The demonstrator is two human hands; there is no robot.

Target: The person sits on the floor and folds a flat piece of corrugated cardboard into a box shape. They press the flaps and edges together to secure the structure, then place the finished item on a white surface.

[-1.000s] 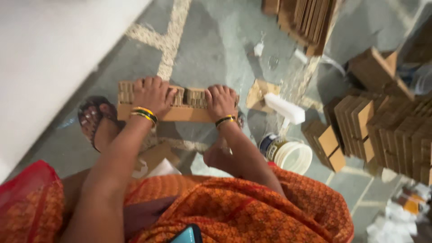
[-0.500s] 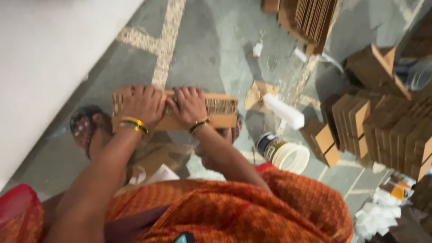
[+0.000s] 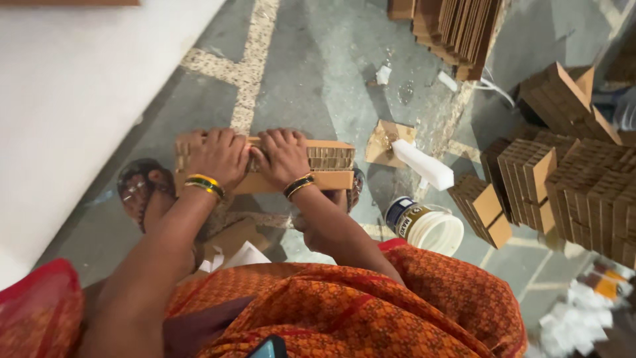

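Note:
I hold a long bundle of stacked brown cardboard pieces (image 3: 331, 162) flat in front of me, above my feet. My left hand (image 3: 218, 156) presses down on the bundle's left half, a yellow and green bangle on the wrist. My right hand (image 3: 283, 158) lies right beside it near the middle, fingers curled over the top edge, with a dark and gold bangle. The two hands touch each other. The right end of the bundle sticks out uncovered.
A white plastic tub (image 3: 427, 227) stands on the grey floor at my right. Beyond it lie stacks of folded cardboard (image 3: 530, 179), a white block (image 3: 424, 166) on a cardboard scrap, and more stacks (image 3: 457, 30) at the top. A white surface (image 3: 73, 99) runs along the left.
My right hand has slid left along the bundle from its right end until it sits against my left hand. The bundle has stayed at about the same spot.

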